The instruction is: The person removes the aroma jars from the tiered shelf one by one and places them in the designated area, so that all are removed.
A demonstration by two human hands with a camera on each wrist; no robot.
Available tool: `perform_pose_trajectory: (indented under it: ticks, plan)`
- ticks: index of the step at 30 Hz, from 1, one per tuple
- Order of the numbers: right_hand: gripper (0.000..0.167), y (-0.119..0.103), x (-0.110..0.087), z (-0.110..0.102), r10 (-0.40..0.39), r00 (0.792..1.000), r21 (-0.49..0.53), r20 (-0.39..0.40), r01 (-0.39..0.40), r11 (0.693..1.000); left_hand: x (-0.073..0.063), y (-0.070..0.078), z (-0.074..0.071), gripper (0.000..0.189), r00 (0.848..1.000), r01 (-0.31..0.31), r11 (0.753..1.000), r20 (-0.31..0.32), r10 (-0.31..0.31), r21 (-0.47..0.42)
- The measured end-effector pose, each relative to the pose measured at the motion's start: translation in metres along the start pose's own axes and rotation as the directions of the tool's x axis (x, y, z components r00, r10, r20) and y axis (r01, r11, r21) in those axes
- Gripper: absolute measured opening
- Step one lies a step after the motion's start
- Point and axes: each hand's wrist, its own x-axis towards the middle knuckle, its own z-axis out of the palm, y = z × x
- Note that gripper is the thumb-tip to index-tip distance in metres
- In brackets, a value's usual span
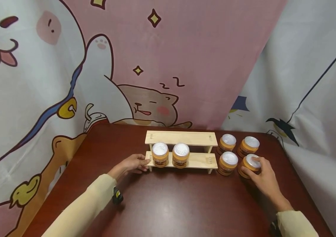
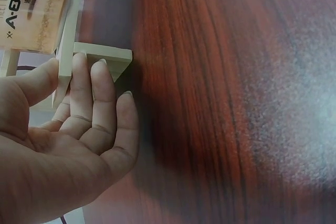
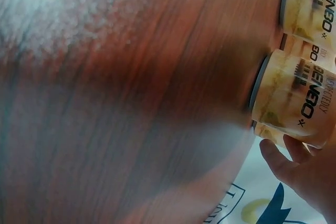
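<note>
A two-tier wooden rack stands at the back middle of the table. Two orange jars with silvery lids sit on its lower step: a left jar and a second jar beside it. My left hand pinches the left end of that step, thumb on one face and fingers under the plank. Over to the right, my right hand holds the front right jar of a group on the table, thumb at its front and fingers by the lid. Its printed label shows in the right wrist view.
Three more jars stand close by: a front left jar, a back left jar and a back right jar. Behind the dark red table hangs a cartoon-printed curtain. A thin dark cable runs down at right.
</note>
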Motion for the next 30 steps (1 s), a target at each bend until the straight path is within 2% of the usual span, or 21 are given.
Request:
perform_pose_trajectory:
  ticks: [6,12,30]
  plan:
    - [0.058,-0.0015,-0.0001,-0.0008,-0.001,1.000,0.011,-0.022,0.001,1.000,-0.0003,0.0022,-0.0001,0.036,1.000,-0.001,1.000,0.013,0.001,-0.004]
    - [0.057,-0.0033,0.0002,-0.0026,0.016,1.000,0.017,-0.011,-0.016,1.000,-0.0003,0.0022,-0.0006,0.036,1.000,-0.003,1.000,0.016,0.003,-0.005]
    - [0.051,-0.0059,0.0016,-0.0054,-0.006,1.000,0.020,-0.029,0.007,1.000,0.0007,0.0036,-0.0017,0.033,1.000,0.010,1.000,0.014,-0.010,-0.005]
